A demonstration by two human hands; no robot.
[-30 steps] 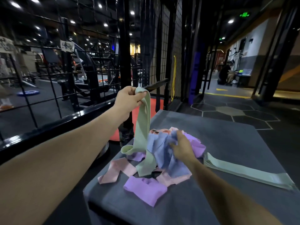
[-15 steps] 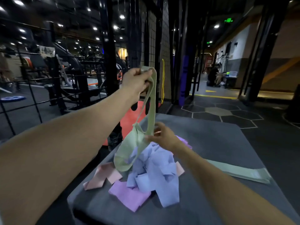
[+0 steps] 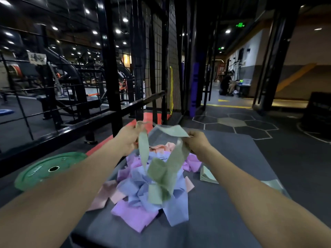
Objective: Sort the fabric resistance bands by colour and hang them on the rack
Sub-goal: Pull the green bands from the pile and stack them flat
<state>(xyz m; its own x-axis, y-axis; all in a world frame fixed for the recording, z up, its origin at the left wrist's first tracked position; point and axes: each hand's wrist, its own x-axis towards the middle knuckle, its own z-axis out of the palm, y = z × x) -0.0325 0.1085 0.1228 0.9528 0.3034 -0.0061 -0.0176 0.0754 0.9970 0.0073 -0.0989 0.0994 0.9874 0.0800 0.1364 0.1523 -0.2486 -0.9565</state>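
Change: both hands have come level over the pile since the earlier frames; the left hand (image 3: pixel 129 138), which was raised high with the band dangling, has dropped, and the right hand (image 3: pixel 198 143) has left the heap to take the band's other end.
Left hand: fingers curled round one end of the green band (image 3: pixel 161 169), pinching it.
Right hand: fingers closed on the opposite end of the green band, which flares out above the knuckles.
Band position: strung between the two hands above the pile of bands (image 3: pixel 143 190), its middle sagging in a twisted fold down onto the blue ones.
Handling: judged light, soft and limp; it drapes and twists freely, so it will not keep a shape. Nothing fragile. Woven cloth should not slip in a pinch.
Where to hold: by the two ends of the loop, pulled apart to shake out the twist before hanging.
Pile: blue, purple and pink bands tangled together, directly under the green band.
Sorted so far: a folded green band (image 3: pixel 207 175) lies just right of the pile.
Surface: grey padded platform (image 3: pixel 232 203) under the pile, flat and matte.
Room: dim gym; black wire-grid rack (image 3: pixel 155 68) beyond the pile, a green weight plate (image 3: pixel 48 170) on the floor left of the pile, hexagon-patterned flooring to the far right.
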